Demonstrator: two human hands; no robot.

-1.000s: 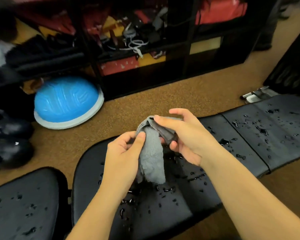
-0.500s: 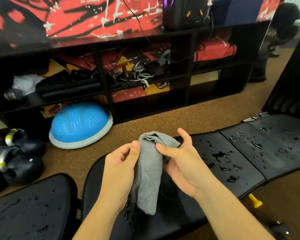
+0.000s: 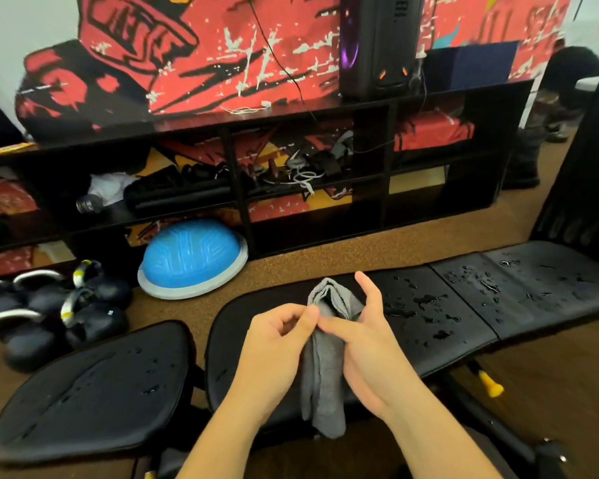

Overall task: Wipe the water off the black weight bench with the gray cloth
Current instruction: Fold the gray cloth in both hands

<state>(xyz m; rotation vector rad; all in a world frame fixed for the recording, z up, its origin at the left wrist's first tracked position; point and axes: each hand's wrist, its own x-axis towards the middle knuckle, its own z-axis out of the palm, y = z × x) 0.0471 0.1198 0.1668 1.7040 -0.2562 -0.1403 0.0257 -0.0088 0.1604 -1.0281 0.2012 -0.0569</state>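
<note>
The black weight bench (image 3: 464,316) stretches from the lower left to the right edge, and water drops dot its pads, thickest on the right sections. A gray cloth (image 3: 325,368), folded into a long strip, hangs vertically above the middle pad. My left hand (image 3: 274,344) pinches the cloth's left side between thumb and fingers. On the cloth's right side my right hand (image 3: 367,344) holds it, index finger laid across the front and other fingers raised. The cloth's lower end dangles free, above the pad.
A blue half-ball trainer (image 3: 192,259) lies on the brown floor behind the bench. Black kettlebells (image 3: 66,312) cluster at the left. A black shelf unit (image 3: 242,188) full of gear runs along the wall, with a speaker (image 3: 381,46) on top. A yellow-tipped knob (image 3: 488,383) sticks out under the bench.
The head view has tilted up, so the shelf and wall show more. Both hands kept refolding the cloth into a narrower hanging strip, and my right index finger now lies across its front.
</note>
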